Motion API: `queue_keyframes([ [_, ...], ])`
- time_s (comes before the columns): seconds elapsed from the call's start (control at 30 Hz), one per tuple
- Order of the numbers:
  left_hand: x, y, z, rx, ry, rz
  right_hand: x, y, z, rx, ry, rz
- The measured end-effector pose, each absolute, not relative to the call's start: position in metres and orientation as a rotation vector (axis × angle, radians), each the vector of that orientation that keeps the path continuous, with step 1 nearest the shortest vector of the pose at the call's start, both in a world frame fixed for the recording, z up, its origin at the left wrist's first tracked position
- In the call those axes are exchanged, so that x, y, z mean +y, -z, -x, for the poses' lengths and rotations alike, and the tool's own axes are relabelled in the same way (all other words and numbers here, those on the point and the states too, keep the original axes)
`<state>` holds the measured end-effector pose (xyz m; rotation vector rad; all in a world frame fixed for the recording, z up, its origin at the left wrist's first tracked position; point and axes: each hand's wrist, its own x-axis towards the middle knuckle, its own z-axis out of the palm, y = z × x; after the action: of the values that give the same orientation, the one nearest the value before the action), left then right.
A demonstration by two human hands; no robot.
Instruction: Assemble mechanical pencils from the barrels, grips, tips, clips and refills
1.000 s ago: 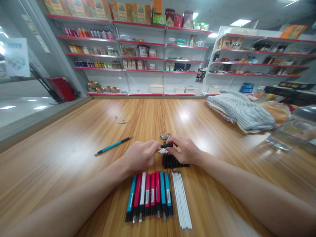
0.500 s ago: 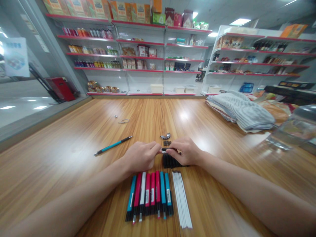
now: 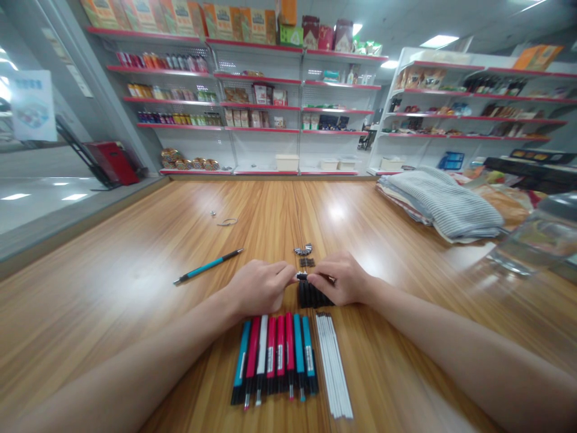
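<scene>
Where left hand (image 3: 259, 287) meets right hand (image 3: 338, 279), both pinch black pen part (image 3: 303, 276): short, slim, glossy.

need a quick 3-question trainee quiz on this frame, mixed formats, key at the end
1. True or false: the left hand and the right hand both pinch one small black piece between their fingertips.
2. What lies just right of the row of pens on the table? A) scissors B) white sticks C) a stapler
3. What colour is the barrel of the lone pen lying apart, to the left of the hands?
Key: 1 true; 2 B; 3 teal.
</scene>
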<state>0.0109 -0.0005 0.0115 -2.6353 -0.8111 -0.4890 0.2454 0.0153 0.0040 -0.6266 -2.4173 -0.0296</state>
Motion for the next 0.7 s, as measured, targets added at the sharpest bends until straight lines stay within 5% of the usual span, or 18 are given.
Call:
queue_keyframes([
  [0.7, -0.0009, -0.013, -0.0116, -0.892, 0.51, 2.66, 0.0146, -0.0057, -0.2451, -2.432, -0.046, 0.667],
])
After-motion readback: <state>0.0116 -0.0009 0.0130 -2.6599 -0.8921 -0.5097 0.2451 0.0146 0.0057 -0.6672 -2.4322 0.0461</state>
